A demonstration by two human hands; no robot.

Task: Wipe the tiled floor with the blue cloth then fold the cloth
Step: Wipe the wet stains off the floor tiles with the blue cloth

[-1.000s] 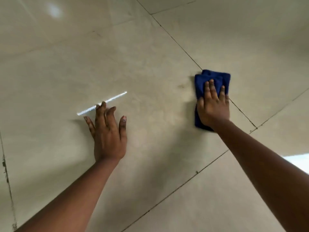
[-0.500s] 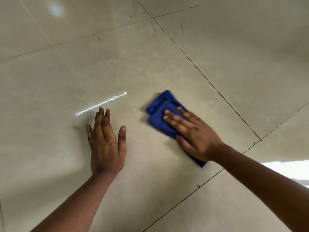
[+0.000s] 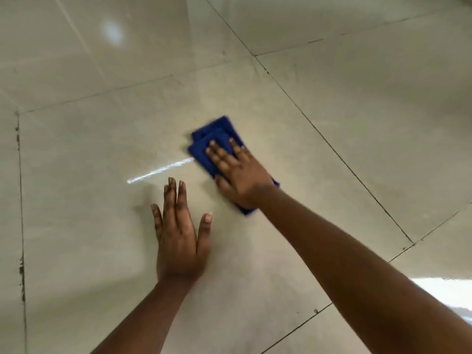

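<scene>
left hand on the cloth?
No. The left hand lies flat on bare tile; the right hand presses the blue cloth.

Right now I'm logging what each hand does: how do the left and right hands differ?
The right hand presses on the blue cloth; the left hand lies on the bare tiled floor. The right hand's fingers are spread and point up and left; the left hand's fingers lie closer together and point straight ahead. Both are flat with straight fingers.

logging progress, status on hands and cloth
Left hand flat on tiled floor. Right hand pressing blue cloth, fingers straight. Nothing in the way.
</scene>
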